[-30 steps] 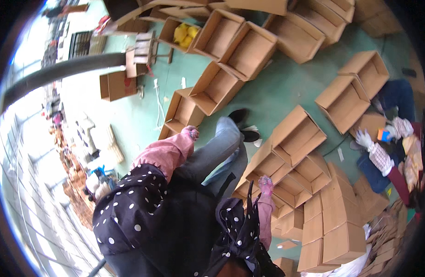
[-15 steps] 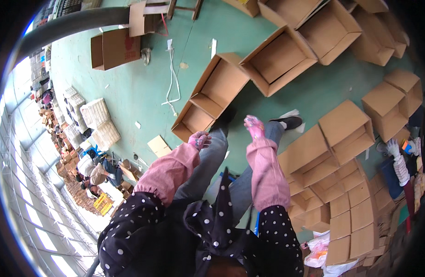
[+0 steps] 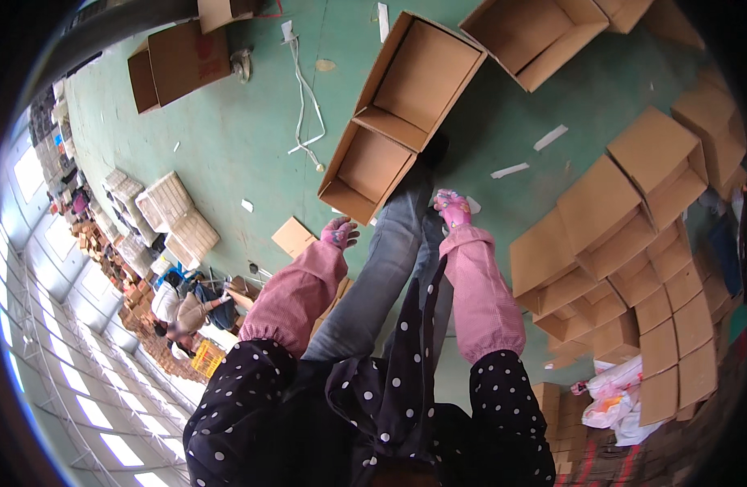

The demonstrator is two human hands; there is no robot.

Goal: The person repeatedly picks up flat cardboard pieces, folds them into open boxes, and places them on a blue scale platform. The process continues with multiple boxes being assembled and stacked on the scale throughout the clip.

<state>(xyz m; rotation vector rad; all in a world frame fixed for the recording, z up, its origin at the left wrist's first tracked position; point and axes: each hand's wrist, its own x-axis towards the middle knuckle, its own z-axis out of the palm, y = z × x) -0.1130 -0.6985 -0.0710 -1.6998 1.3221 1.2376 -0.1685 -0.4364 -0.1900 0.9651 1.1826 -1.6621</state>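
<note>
My left hand (image 3: 339, 234), in a pink patterned glove, hangs in front of me with its fingers loosely bent and apart, holding nothing. In the same kind of glove, my right hand (image 3: 452, 209) is over my legs, its fingers half curled and slightly apart, with nothing seen in it. Both hands are clear of the open-topped cardboard box (image 3: 373, 172) on the floor just beyond my left hand. That box adjoins a larger open cardboard box (image 3: 422, 73), which stands farther off in the same row. My leading foot is partly hidden beside them.
Another open box (image 3: 536, 32) continues the row to the far right. Stacked cartons (image 3: 600, 215) stand at my right, near white plastic bags (image 3: 617, 398). A white cord (image 3: 303, 105) and paper strips (image 3: 550, 137) lie on the green floor. People (image 3: 187, 312) crouch at the left.
I have stepped forward, and the row of open boxes appears nearer. My left hand's fingers have loosened apart; my right hand has turned inward.
</note>
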